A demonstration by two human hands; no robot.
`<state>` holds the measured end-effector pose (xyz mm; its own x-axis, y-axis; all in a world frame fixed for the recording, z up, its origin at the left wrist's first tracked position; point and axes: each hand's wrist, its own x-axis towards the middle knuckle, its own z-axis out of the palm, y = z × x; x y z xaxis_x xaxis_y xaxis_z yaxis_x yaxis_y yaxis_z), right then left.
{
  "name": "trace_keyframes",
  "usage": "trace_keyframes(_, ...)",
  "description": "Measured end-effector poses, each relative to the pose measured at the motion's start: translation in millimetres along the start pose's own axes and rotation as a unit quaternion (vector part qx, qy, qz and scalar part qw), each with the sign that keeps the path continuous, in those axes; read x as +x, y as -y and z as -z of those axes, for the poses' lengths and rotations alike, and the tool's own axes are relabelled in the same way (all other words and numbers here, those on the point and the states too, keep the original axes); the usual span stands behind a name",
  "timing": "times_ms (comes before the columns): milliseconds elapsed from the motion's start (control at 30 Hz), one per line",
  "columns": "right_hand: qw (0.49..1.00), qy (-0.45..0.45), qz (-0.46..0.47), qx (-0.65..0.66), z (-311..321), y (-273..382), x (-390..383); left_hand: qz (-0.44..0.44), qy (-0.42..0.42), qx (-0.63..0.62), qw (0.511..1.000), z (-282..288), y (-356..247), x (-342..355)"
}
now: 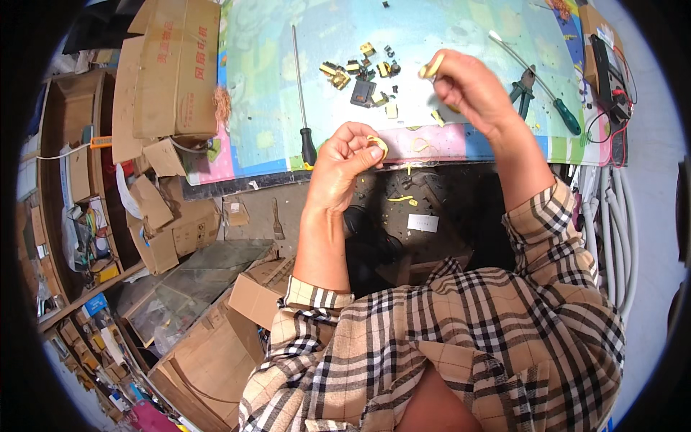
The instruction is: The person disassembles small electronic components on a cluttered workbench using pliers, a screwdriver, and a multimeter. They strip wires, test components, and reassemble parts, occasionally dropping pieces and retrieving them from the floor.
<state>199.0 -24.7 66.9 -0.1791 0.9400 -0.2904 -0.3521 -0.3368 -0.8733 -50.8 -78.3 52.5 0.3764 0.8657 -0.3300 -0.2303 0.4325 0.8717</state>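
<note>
My left hand (341, 163) is closed at the table's near edge, its thumb and fingers pinching a small rounded piece with a yellow rim (377, 146). What that piece is exactly does not show. Farther right and raised over the mat, my right hand (468, 92) is closed on a yellow tape strip (433, 66), whose end curls past the fingertips. Between and beyond my hands lie several small black and yellow electrical parts, among them a square black part (363, 92). Loose yellow tape (421, 145) lies near the mat's front edge.
A black-handled screwdriver (307, 146) lies left of the parts. At right are dark green pliers (524, 90) and a green-handled screwdriver (566, 115). A cardboard box (169, 86) stands at far left, copper wire (222, 108) beside it. Grey tubes (615, 230) stand right of me.
</note>
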Motion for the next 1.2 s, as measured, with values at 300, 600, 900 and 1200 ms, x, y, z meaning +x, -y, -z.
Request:
trace_keyframes(300,0.942,0.084,0.126,-0.3,-27.2,-38.8,-3.5,-0.056,-0.066,0.132,0.987,-10.5,-4.9,2.9)
trace_keyframes(600,0.933,0.163,0.163,-0.275,-46.0,-37.5,-7.4,-0.022,-0.049,0.077,0.996,-7.9,-14.0,-1.5)
trace_keyframes(900,0.936,0.229,0.125,-0.235,-40.4,-19.8,-16.0,-0.046,-0.04,-0.156,0.986,16.7,-9.4,-3.4)
trace_keyframes(1200,0.935,0.294,0.064,-0.188,-44.3,-13.9,-21.0,-0.027,-0.089,-0.286,0.954,21.6,0.5,-0.8)
